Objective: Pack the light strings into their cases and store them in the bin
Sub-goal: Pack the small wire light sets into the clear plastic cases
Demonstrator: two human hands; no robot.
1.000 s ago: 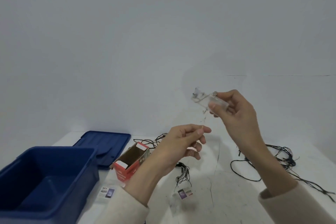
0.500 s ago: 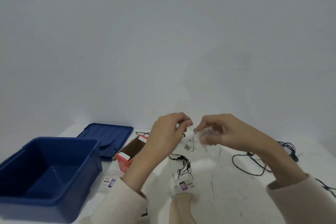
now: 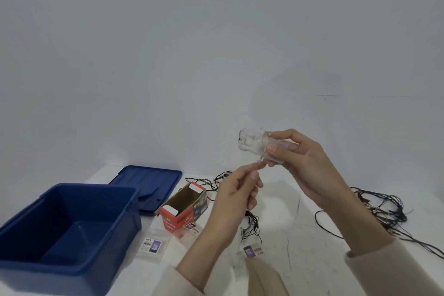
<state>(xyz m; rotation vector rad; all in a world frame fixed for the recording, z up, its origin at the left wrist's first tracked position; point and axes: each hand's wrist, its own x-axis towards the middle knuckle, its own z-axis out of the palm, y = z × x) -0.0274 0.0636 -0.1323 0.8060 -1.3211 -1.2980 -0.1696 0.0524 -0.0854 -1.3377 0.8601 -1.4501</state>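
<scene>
right hand point(image 3: 302, 163) grips 1 clear light string bundle point(image 3: 254, 144) above bench point(image 3: 300, 235) | left hand point(image 3: 236, 197) pinches its thin wire point(image 3: 262, 162) | 1 open blue bin point(image 3: 67, 190) far left | 1 lid point(image 3: 149, 185) | 1 red carton point(image 3: 182, 209) | 3 clear packets point(image 3: 150, 245) | at least 2 dark string tangles point(image 3: 384, 211)

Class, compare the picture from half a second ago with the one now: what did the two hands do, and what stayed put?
The right hand has lifted the clear plastic piece up from low over the table; the left hand, level with it then, is now beneath it, pinching the thin wire. Both grips were kept. The blue bin, its lid, the red box and the black light strings lie unchanged.
</scene>
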